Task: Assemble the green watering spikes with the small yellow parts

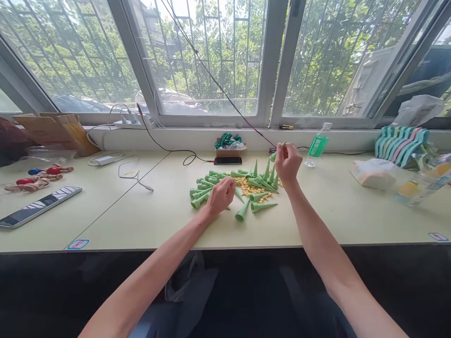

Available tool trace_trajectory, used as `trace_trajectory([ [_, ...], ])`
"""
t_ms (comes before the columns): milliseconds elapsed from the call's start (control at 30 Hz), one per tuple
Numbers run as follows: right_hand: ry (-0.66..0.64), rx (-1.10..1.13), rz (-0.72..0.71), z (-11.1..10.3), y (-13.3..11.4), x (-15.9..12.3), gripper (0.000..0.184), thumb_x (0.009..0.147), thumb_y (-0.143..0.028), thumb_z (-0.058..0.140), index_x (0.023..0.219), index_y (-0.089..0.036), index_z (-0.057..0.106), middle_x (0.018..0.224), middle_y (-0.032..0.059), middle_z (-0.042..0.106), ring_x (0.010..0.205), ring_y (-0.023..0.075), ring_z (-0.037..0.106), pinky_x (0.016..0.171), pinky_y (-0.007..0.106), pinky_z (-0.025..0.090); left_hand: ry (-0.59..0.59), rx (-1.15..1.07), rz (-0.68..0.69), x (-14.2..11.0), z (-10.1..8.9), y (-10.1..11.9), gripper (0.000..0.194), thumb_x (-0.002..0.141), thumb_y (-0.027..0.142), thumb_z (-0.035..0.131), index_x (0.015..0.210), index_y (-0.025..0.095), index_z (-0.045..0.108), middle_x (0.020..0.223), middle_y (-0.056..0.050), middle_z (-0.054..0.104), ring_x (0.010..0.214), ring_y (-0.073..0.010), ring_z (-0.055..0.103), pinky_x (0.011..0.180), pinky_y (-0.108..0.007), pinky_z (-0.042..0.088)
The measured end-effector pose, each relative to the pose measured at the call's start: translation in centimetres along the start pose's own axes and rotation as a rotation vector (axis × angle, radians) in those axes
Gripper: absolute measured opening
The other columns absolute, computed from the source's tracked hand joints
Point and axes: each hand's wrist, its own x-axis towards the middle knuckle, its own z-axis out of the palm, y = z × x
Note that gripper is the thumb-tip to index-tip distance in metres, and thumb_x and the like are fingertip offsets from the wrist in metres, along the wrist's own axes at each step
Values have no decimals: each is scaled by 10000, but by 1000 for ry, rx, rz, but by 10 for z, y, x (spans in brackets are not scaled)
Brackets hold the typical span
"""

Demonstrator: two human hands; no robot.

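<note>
Many green plastic cone-shaped spikes (200,199) lie in a pile on the table, some standing point up at its right side. Small yellow plastic pieces (249,188) are heaped in the middle of them. My left hand (220,196) is closed at the front of the pile, its fingers curled, and whatever is in it is too small or hidden to name. Raised above the pile's right end, my right hand (289,163) pinches a green cone-shaped spike (273,157), partly covered by the fingers.
Behind the pile are a black phone (227,160) and a small box (230,151) with green wrapping. A water bottle (317,145) stands at right, near a tissue pack (374,173) and hangers (401,144). Cables (136,176) and a tablet-like device (40,206) lie left.
</note>
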Motion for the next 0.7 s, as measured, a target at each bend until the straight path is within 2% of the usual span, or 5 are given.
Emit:
trace_trajectory([
  [133,-79,-95,1,0,24,6,335,978,-361,448,675,-226,401,629,-3,445,614,165,427,634,299,319,44,-6,53,1,2,0,171,984,244,461,891,184,591,813,-34,651,569,-101,499,554,-221,434],
  [433,-362,-156,131,6,31,-1,291,920,-331,506,661,-221,431,605,15,531,580,166,434,622,285,294,35,20,45,1,2,2,168,968,220,472,862,185,598,753,-20,648,567,-110,528,562,-231,439],
  [700,-355,-155,144,8,34,-5,270,930,-337,494,689,-219,461,614,25,553,585,174,452,640,294,311,22,9,18,1,2,-1,170,965,224,478,848,183,594,756,-22,647,557,-105,491,549,-232,421],
])
